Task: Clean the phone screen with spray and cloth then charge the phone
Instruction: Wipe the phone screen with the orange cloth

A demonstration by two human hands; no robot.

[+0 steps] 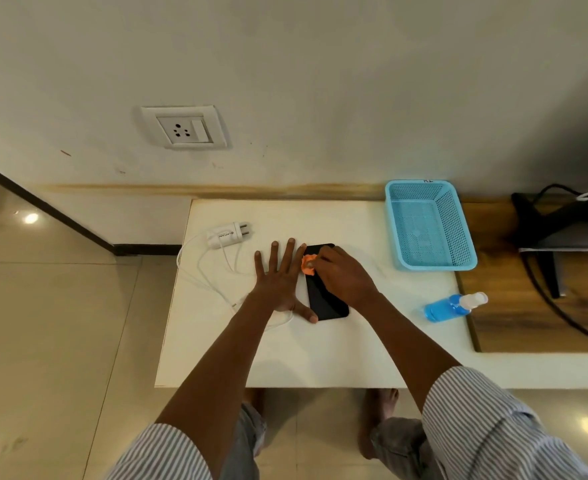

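The phone [325, 299] lies flat and face-up on the white surface [320, 355], near its middle, long axis running away from the person and tilted a little. Its screen is dark.

Left hand [278, 278]: flat on the surface just left of the phone, fingers straight and spread. The thumb [307, 314] reaches to the phone's near-left corner; the index finger lies along the phone's far-left edge. It holds nothing — it braces the phone.

Right hand [341, 271]: over the far half of the phone, fingers curled round a small orange cloth [308, 263] and pressing it to the screen. The cloth is bunched; only its left part shows past the fingers.

A white charger [227, 234] lies on the surface to the far left, prongs pointing right, unplugged. Its cable [202, 268] loops over the surface edge and runs under the left wrist; the far end is hidden.

The spray [453, 307] — blue liquid, clear cap — stands at the right edge of the surface, well apart from the phone. A blue basket [394, 223] sits at the far right, against the wall. A socket [185, 127] is set in the wall above the charger.
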